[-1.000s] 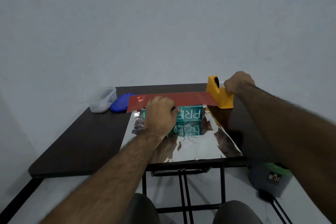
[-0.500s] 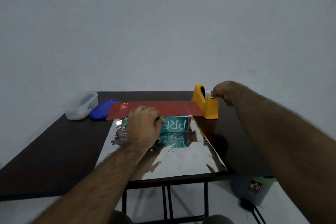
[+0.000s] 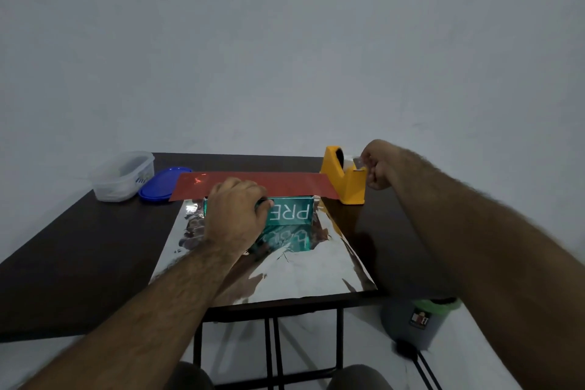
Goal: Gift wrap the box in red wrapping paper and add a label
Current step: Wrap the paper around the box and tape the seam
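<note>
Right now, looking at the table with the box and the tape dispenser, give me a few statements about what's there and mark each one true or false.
1. The left hand rests on top of the green box, holding the red paper down. True.
2. The right hand is pinching a strip of tape at the yellow tape dispenser. True.
3. The blue lid is snapped onto the clear container. False: it lies on the table beside the container.
4. The box is fully wrapped. False: its printed front still shows, and the wrapping paper lies spread out in front of it, silver side up.
5. The dispenser stands left of the box. False: it stands to the right.
</note>
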A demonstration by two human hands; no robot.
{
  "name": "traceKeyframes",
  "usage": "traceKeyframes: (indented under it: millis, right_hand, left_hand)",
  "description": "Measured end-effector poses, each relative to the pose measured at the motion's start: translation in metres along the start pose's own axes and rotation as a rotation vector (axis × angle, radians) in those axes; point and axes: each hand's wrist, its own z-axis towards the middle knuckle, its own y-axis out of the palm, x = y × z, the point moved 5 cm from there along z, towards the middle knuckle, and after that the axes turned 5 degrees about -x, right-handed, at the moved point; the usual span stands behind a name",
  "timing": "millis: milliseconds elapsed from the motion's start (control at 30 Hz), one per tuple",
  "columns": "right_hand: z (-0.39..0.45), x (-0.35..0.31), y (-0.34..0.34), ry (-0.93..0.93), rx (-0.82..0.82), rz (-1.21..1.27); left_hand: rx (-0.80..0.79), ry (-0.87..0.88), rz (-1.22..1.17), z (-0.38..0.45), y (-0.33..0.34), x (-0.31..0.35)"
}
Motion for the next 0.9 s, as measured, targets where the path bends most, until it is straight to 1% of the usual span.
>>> traceKeyframes:
  millis: [100,367,567,767,867,900]
  right_hand:
    - [-0.006,0.004,-0.003,-0.009,0.004,0.038]
    - [0.006,0.044,-0.003,-0.009,0.049,0.044]
    - [0.013,0.056,-0.004,-0.129,0.133,0.035]
    - [0.026,0.063,0.004,-0.177,0.148,0.081]
    - [0.03,0.062,0.005,-0.142,0.162,0.074]
    - [0.031,0.061,0.005,-0.099,0.168,0.058]
  left_hand:
    - [-0.001,-0.001,0.0,0.001,0.0,0.0]
    - [-0.007,0.014,-0.011,0.002,-0.001,-0.002]
    - [-0.015,0.003,-0.02,0.0,0.0,-0.001]
    - [-0.033,-0.007,-0.009,0.001,0.001,-0.002]
    - [-0.034,-0.011,-0.008,0.001,0.001,-0.002]
    - [-0.034,-0.013,-0.012,0.001,0.001,-0.003]
